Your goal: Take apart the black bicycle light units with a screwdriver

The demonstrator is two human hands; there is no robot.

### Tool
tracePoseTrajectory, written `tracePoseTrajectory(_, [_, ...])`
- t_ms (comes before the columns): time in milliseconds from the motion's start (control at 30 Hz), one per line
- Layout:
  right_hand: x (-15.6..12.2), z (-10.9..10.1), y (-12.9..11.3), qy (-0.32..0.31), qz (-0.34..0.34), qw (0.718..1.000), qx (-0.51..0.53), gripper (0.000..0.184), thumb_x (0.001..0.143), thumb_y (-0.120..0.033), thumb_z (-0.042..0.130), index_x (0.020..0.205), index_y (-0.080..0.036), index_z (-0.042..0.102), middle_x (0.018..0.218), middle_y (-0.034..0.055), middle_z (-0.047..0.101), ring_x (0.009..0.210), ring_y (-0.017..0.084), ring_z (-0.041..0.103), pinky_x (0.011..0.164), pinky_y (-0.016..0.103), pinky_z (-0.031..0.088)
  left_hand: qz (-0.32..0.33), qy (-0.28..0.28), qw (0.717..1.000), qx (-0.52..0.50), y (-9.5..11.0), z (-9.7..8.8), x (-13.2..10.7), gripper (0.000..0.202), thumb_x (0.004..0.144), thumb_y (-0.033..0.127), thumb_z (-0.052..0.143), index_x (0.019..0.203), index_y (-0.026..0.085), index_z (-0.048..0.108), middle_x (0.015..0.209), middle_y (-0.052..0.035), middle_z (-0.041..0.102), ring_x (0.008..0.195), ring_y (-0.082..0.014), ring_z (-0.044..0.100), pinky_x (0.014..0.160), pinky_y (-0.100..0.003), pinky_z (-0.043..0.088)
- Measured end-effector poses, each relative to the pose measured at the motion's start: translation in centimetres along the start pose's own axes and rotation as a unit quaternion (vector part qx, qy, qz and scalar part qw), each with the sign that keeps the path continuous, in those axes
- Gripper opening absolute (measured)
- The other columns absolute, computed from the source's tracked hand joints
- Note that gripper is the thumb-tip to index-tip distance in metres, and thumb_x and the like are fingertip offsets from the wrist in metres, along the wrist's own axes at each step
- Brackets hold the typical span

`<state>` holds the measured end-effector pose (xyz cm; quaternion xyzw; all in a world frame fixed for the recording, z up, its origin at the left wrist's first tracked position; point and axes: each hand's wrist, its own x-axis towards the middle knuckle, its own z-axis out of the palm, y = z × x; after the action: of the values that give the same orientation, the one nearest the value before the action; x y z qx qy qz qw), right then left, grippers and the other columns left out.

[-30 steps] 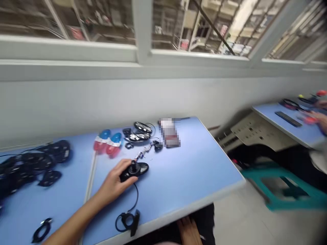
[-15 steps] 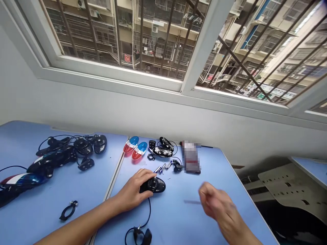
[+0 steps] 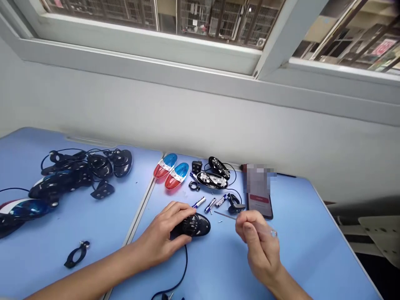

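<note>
My left hand point(image 3: 165, 233) rests on the blue table point(image 3: 312, 250), its fingers curled round a black oval lamp shell point(image 3: 195, 225) with a round part on top and a black cable running toward me. My right hand point(image 3: 258, 239) hovers just right of the shell, fingers pinched on a thin metal tool point(image 3: 225, 215) whose tip points left toward it. Three small blue and silver batteries point(image 3: 211, 203) lie just beyond the shell.
Two red and blue lenses point(image 3: 171, 171), open black shells with circuit boards point(image 3: 214, 174) and a phone point(image 3: 259, 196) sit at the back. A heap of black lamps and cables point(image 3: 75, 171) lies on the left table. A black clamp ring point(image 3: 75, 255) lies near me.
My right hand has come forward and left to beside the shell, now pinching the thin tool. My left hand stays on the black shell. The view has tilted down.
</note>
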<state>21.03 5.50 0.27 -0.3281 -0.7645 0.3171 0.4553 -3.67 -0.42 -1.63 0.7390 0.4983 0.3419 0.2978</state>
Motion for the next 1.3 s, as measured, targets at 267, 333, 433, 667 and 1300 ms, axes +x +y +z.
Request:
tracePoseTrajectory(267, [0.6, 0.2, -2.0, -0.07, -0.029, 0.996, -0.044, 0.021, 0.094, -0.009, 0.037, 0.08, -0.023, 0.043, 0.066, -0.005, 0.042, 0.046, 0.008, 0.037, 0.042, 0.021, 0.032, 0.009, -0.017, 1.0, 0.012, -0.1, 0.1, -0.1, 0.062, 0.086, 0.006, 0.06, 0.138, 0.032, 0.041, 0.127, -0.0057, 0.056, 0.115, -0.0227, 0.054, 0.1, -0.041, 0.046])
tracePoseTrajectory(333, [0.6, 0.3, -2.1, -0.07, -0.05, 0.995, -0.059, 0.022, 0.092, -0.007, 0.038, 0.078, -0.023, 0.043, 0.067, -0.0046, 0.044, 0.048, 0.008, 0.04, 0.045, 0.021, 0.034, 0.009, -0.016, 1.0, 0.016, -0.1, 0.1, -0.1, 0.062, 0.085, 0.006, 0.061, 0.138, 0.031, 0.041, 0.126, -0.0058, 0.056, 0.115, -0.0229, 0.053, 0.1, -0.041, 0.046])
tracePoseTrajectory(433, [0.5, 0.3, -1.9, -0.054, -0.056, 0.995, -0.061, 0.021, 0.091, -0.006, 0.038, 0.08, -0.022, 0.044, 0.066, -0.0042, 0.044, 0.05, 0.009, 0.041, 0.046, 0.021, 0.035, 0.012, -0.01, 1.0, 0.018, -0.1, 0.1, -0.1, 0.062, 0.085, 0.006, 0.061, 0.139, 0.031, 0.041, 0.126, -0.0061, 0.056, 0.114, -0.0231, 0.054, 0.099, -0.041, 0.046])
tracePoseTrajectory(667, [0.6, 0.3, -1.7, -0.047, -0.056, 0.995, -0.071, 0.022, 0.092, -0.006, 0.039, 0.079, -0.022, 0.045, 0.068, -0.0039, 0.045, 0.05, 0.009, 0.039, 0.045, 0.022, 0.033, 0.01, 0.001, 1.0, 0.011, -0.1, 0.3, -0.2, 0.06, 0.084, 0.007, 0.062, 0.137, 0.03, 0.046, 0.126, -0.0056, 0.057, 0.114, -0.0226, 0.054, 0.099, -0.039, 0.046])
tracePoseTrajectory(1300, [2.4, -1.8, -1.8, -0.207, 0.003, 0.976, -0.069, 0.015, 0.097, -0.017, 0.045, 0.084, -0.023, 0.05, 0.081, 0.0012, 0.061, 0.06, 0.012, 0.054, 0.054, 0.024, 0.044, -0.018, -0.026, 0.999, 0.008, 0.6, 0.0, 0.6, 0.052, 0.088, 0.017, 0.06, 0.138, 0.027, 0.048, 0.123, -0.0088, 0.058, 0.113, -0.0261, 0.055, 0.098, -0.044, 0.049])
